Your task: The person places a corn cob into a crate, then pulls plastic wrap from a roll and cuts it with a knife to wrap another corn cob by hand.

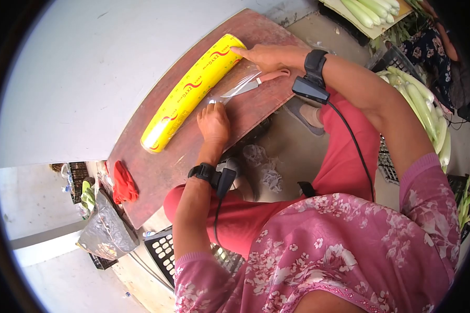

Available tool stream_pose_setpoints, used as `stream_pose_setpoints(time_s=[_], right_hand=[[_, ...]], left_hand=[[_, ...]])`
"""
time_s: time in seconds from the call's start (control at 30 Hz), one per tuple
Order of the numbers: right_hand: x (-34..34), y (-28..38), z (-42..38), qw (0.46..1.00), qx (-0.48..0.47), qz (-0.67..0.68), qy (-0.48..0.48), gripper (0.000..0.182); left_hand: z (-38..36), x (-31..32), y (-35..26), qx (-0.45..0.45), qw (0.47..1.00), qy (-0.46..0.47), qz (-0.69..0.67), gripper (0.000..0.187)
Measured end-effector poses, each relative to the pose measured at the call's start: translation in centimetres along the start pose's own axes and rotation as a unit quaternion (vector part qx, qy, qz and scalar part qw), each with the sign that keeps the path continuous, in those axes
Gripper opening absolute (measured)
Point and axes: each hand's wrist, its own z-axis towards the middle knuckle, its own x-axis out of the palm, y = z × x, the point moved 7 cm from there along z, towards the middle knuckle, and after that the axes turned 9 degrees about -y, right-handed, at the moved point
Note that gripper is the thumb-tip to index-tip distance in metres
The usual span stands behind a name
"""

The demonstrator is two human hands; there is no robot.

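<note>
A long yellow roll of cling film [193, 88] with red lettering lies across the wooden table. Clear film shows along its near side, between my two hands. My left hand [214, 124] is closed at the film's edge near the middle of the roll, its fingers curled onto the film. At the roll's far right end, my right hand [266, 56] touches it with a stretched index finger; the other fingers are partly hidden. A knife [250, 86] with a pinkish handle lies between the hands, blade towards my left hand, just below my right hand.
The dark red table [156, 177] stands against a white wall. Red cloth or gloves [124, 182] lie at its left end. A grey plastic bag [109, 229] and a black crate [162, 253] are on the floor. Pale green long vegetables [420, 104] are piled at right, near another person.
</note>
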Motion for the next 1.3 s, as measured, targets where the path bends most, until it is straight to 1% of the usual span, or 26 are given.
stream_pose_setpoints(time_s=[0.03, 0.13, 0.23, 0.33, 0.53, 0.6, 0.63, 0.73, 0.77, 0.8, 0.83, 0.87, 0.9, 0.93, 1.0, 1.03, 1.1, 1.13, 1.2, 1.23, 1.3], right_hand=[[-0.1, 0.1, 0.0, 1.0, 0.002, -0.002, 0.005, 0.085], [-0.1, 0.2, -0.1, 1.0, 0.007, -0.008, 0.015, 0.085], [-0.1, 0.1, -0.1, 1.0, 0.008, -0.014, 0.016, 0.086], [0.2, -0.1, -0.1, 1.0, 0.0, -0.021, 0.021, 0.086], [0.9, -0.9, 0.3, 1.0, -0.013, -0.023, 0.009, 0.087], [1.1, -1.0, 0.2, 0.999, -0.029, -0.024, -0.004, 0.088], [1.2, -1.2, 0.2, 1.0, -0.02, -0.02, 0.001, 0.088], [1.0, -0.9, 0.3, 1.0, -0.006, -0.02, 0.016, 0.087], [0.8, -0.6, 0.2, 1.0, -0.009, -0.025, 0.018, 0.087], [0.7, -0.6, 0.2, 0.999, -0.011, -0.03, 0.02, 0.087], [0.7, -0.5, 0.2, 0.999, -0.012, -0.031, 0.018, 0.087], [0.6, -0.5, 0.2, 0.999, -0.013, -0.032, 0.016, 0.087], [0.7, -0.6, 0.2, 0.999, -0.015, -0.032, 0.015, 0.088], [0.7, -0.6, 0.2, 0.999, -0.016, -0.033, 0.011, 0.088], [0.3, -0.1, 0.2, 0.999, -0.022, -0.034, 0.004, 0.089], [0.0, 0.1, 0.1, 0.999, -0.008, -0.034, 0.018, 0.089], [-0.4, 0.3, -0.4, 0.998, 0.023, -0.033, 0.044, 0.088], [-0.2, 0.1, -0.2, 0.999, 0.003, -0.027, 0.024, 0.088], [0.0, -0.1, -0.2, 0.999, -0.037, -0.016, -0.014, 0.087], [0.1, -0.3, -0.2, 1.0, -0.024, -0.016, -0.006, 0.087], [0.2, -0.5, -0.2, 1.0, -0.002, -0.013, 0.008, 0.087]], left_hand=[[-0.2, -0.1, -0.1, 0.002, 1.0, 0.008, 0.002, 0.008], [-0.5, -1.9, -1.4, 0.074, 0.995, -0.069, 0.021, 0.005], [-0.9, -2.2, -1.9, 0.097, 0.993, -0.053, 0.044, 0.008], [-1.5, -2.6, -2.3, 0.115, 0.99, -0.06, 0.054, 0.011], [-2.7, -2.8, -2.6, 0.136, 0.99, -0.033, 0.008, 0.006], [-2.6, -2.2, -1.6, 0.071, 0.997, -0.021, 0.011, 0.006], [-2.6, -2.0, -1.1, 0.038, 0.999, -0.015, 0.013, 0.006], [-1.8, -3.0, -0.6, -0.043, 0.993, -0.074, -0.078, 0.007], [-1.8, -2.4, 0.7, -0.187, 0.965, -0.054, -0.174, 0.007], [-2.1, -1.5, 1.5, -0.326, 0.907, -0.033, -0.265, 0.007], [-2.9, -0.2, 2.1, -0.454, 0.82, -0.01, -0.348, 0.007], [-3.2, 1.1, 2.4, -0.504, 0.74, 0.002, -0.445, 0.008], [-3.4, 2.1, 2.5, -0.545, 0.645, 0.015, -0.535, 0.009], [-3.7, 3.1, 2.2, -0.576, 0.538, 0.025, -0.615, 0.011], [-3.1, 3.6, 1.6, -0.569, 0.487, 0.041, -0.661, 0.014], [-2.7, 3.6, 1.2, -0.564, 0.461, 0.048, -0.683, 0.017], [-2.3, 4.1, 1.1, -0.546, 0.427, 0.054, -0.718, 0.019], [-2.1, 4.4, 1.1, -0.536, 0.41, 0.057, -0.736, 0.021], [-2.2, 5.0, 1.4, -0.542, 0.397, 0.059, -0.738, 0.017], [-2.3, 5.2, 1.4, -0.546, 0.39, 0.059, -0.739, 0.015], [-2.6, 5.5, 1.4, -0.559, 0.405, 0.084, -0.718, 0.012]])
